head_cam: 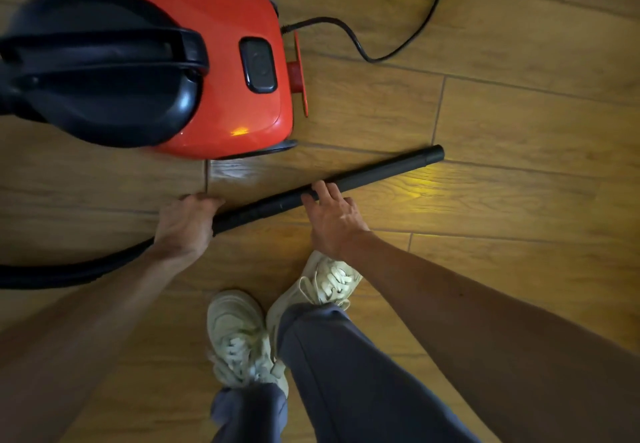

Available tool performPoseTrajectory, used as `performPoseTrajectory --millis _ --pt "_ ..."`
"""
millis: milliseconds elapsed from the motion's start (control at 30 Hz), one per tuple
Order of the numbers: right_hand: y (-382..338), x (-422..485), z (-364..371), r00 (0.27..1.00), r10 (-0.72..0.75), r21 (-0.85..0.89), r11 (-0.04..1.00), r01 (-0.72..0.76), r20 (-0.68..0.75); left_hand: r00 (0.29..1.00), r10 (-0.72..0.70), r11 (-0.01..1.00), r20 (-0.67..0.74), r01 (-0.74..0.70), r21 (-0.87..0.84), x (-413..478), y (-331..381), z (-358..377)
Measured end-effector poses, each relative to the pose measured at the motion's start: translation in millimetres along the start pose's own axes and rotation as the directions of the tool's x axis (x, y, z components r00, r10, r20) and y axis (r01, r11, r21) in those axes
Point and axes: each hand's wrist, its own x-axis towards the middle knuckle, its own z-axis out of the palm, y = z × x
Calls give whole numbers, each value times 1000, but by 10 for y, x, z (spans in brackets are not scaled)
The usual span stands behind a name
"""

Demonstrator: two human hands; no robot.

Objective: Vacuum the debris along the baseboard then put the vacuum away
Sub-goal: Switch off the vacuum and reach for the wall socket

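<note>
Lying flat on the wooden floor [519, 130], the black wand [363, 179] is seen with its long axis running from its hose end up and away to an open tip beyond both hands. The left hand [187, 224] is wrapped over the hose end, its grip closed on the wand, though the fingers underneath cannot be seen. The right hand [332, 220] is set further along, fingers spread over the mid-section, not clamped; it is nearer the tip. The wand is plain matte black, with no nozzle fitted. Behind the grip stands the red vacuum [221, 61], its cord [349, 32] trailing away.
</note>
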Motion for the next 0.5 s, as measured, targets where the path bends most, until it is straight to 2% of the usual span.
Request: performPoseTrajectory --millis 67,133,267,500 --pt "-20 -45 -36 996 32 50 998 -36 77 1000 -9 999 22 10 -41 -57 -54 -46" --pt "-63 -150 -123 988 98 172 978 -117 120 998 -47 992 49 52 -111 -204 -115 -160" --pt "-272 -590 -473 964 257 416 871 -261 67 996 -68 960 49 79 -267 -721 -174 -592" --pt "-868 -1747 -1483 973 220 285 939 -192 -72 998 44 993 33 -40 -114 -1925 -278 -1646"
